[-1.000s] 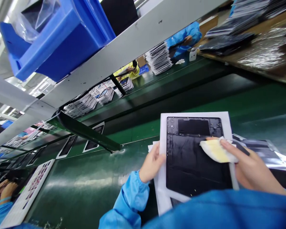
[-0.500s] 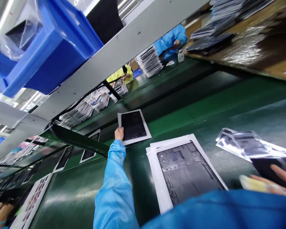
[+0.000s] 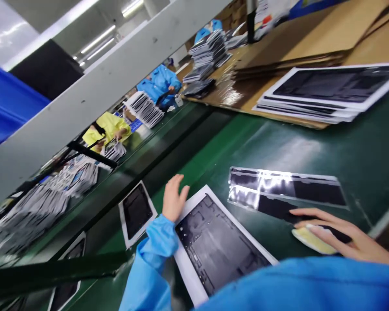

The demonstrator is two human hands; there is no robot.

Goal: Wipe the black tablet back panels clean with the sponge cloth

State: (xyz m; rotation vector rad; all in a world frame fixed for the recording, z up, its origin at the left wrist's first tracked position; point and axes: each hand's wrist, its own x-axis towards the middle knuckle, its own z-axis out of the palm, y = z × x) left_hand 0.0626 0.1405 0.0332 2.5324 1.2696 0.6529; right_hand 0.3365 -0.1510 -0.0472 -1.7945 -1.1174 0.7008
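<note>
My left hand [image 3: 175, 198], in a blue sleeve, is beside the upper left corner of a dark panel [image 3: 222, 246] backed by white sheets. Its thumb stands apart from the fingers and nothing is in it; I cannot tell whether it touches the sheet. At the right, my right hand [image 3: 340, 235] holds a pale yellow pad [image 3: 314, 239] with something black at its back, seemingly a handle. The fingertips of that hand reach the near one of two overlapping black film strips [image 3: 317, 190] with shiny clear parts. My sleeve hides the panel's near end.
On the green belt lies another white-backed dark panel [image 3: 138, 211]. More panels [image 3: 337, 86] are stacked on brown cardboard [image 3: 298, 39] at the right. A grey beam [image 3: 116, 77] crosses overhead, with a blue bin [image 3: 13, 103] at left. People in blue [image 3: 158, 84] and yellow [image 3: 106, 129] work beyond.
My left hand has let go of a white-backed panel on the belt and come back beside the nearer panel. The view has turned right; my right hand now reaches the film strips.
</note>
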